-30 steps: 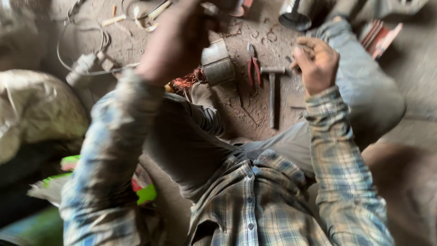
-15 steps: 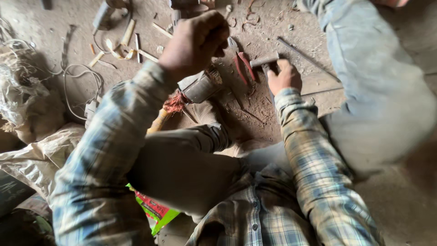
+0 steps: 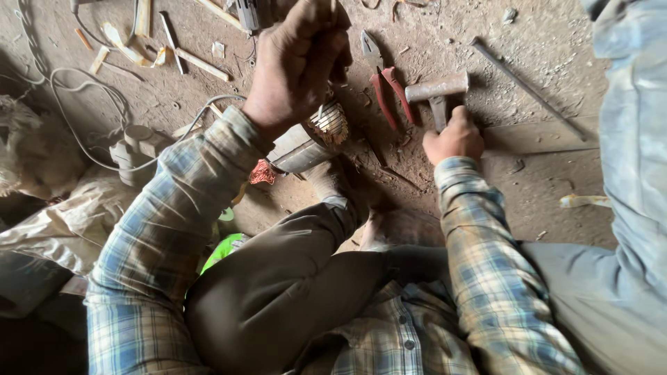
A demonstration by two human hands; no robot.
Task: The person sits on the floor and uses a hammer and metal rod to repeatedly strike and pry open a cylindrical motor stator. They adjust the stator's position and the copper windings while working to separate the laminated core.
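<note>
Seated on a dusty dirt floor point(image 3: 542, 180), legs folded, plaid sleeves reaching forward. Wedged against the foot, a grey metal motor stator point(image 3: 306, 142), cylindrical, with coppery windings showing at its open end and a tuft of orange wire point(image 3: 262, 172) just behind it: probably heavy and rigid in the casing, best held by the smooth outer shell, while the thin windings look easily bent or nicked. Right above the stator, left hand point(image 3: 300, 59), grip clenched into a fist around something thin, too hidden to name. To the right of the stator, a hammer point(image 3: 438, 90) with a dull steel head, lying on the floor; right hand point(image 3: 455, 137) closed on its handle. Between stator and hammer, red-handled pliers point(image 3: 386, 87), jaws pointing away. Further right of the stator, a long thin metal rod point(image 3: 528, 87). Left of the stator, a pale looping cable point(image 3: 87, 90) and flat wood slivers point(image 3: 201, 64).
</note>
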